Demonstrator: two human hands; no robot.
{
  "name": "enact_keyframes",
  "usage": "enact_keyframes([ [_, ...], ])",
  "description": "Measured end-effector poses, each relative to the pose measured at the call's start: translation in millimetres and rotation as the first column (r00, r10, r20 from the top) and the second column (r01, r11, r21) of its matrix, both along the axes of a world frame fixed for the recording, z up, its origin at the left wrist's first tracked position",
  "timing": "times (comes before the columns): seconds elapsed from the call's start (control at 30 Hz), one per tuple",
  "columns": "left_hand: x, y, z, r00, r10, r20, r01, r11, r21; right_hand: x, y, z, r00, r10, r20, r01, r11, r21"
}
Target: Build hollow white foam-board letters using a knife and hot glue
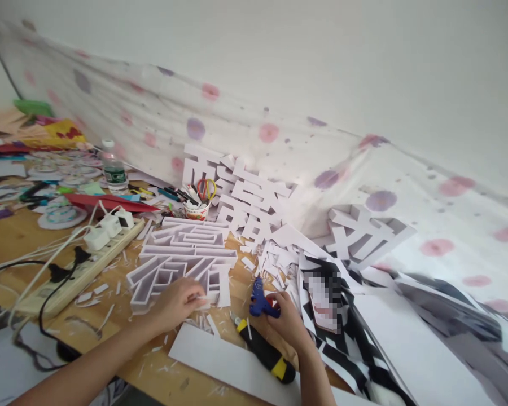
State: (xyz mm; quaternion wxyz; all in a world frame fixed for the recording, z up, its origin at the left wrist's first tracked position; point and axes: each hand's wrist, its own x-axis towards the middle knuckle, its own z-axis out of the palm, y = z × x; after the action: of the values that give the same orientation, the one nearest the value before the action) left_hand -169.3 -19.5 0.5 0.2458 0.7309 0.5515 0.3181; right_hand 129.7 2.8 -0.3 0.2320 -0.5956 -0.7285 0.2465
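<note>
My left hand [178,304] is closed in a pinch on a small white strip [201,300], by the near edge of a white hollow character [186,262] built from upright strips. My right hand [285,318] is wrapped around a blue glue gun [259,299], held over the table just right of the character. Below the glue gun lies a black and yellow utility knife [266,351], angled across a long white board [224,363]. Small white offcuts are scattered around both hands.
A power strip [76,270] with chargers and cables lies on the left. Behind stand a cup of tools [196,210], a water bottle [114,169] and white character pieces [245,194]. Offcuts [277,259] and printed sheets [334,332] cover the right.
</note>
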Motion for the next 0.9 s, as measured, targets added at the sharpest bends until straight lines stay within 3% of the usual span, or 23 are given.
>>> enact_keyframes([
  [0.1, -1, 5, -4.9, 0.958, 0.104, 0.268, -0.088, 0.994, -0.072, 1, 7, 7.0, 0.917, 0.008, -0.398, -0.047, 0.995, -0.087],
  [0.2, 4, 7, -7.4, 0.914, 0.181, 0.362, -0.173, 0.983, -0.055, -8, 12, 2.7, 0.655, -0.098, -0.749, -0.069, 0.98, -0.188],
  [0.27, 9, 8, -6.5, 0.894, 0.207, 0.396, -0.21, 0.977, -0.036, -18, 12, -4.3, 0.514, -0.153, -0.844, -0.057, 0.976, -0.212],
  [0.33, 16, 11, -4.9, 0.893, 0.222, 0.391, -0.246, 0.969, 0.012, -28, 9, -10.5, 0.462, -0.172, -0.87, -0.061, 0.972, -0.225],
  [0.5, 30, 27, -12.8, 0.938, 0.222, 0.267, -0.285, 0.932, 0.225, -41, -3, -16.7, 0.465, -0.155, -0.872, -0.089, 0.971, -0.22],
  [0.73, 39, 29, -29.7, 0.951, 0.202, 0.235, -0.261, 0.93, 0.258, -50, -14, -24.7, 0.64, -0.181, -0.747, 0.036, 0.978, -0.207],
  [0.9, 38, 29, -30.6, 0.956, 0.188, 0.227, -0.248, 0.93, 0.271, -56, -17, -25.8, 0.676, -0.158, -0.72, 0.072, 0.986, -0.149],
])
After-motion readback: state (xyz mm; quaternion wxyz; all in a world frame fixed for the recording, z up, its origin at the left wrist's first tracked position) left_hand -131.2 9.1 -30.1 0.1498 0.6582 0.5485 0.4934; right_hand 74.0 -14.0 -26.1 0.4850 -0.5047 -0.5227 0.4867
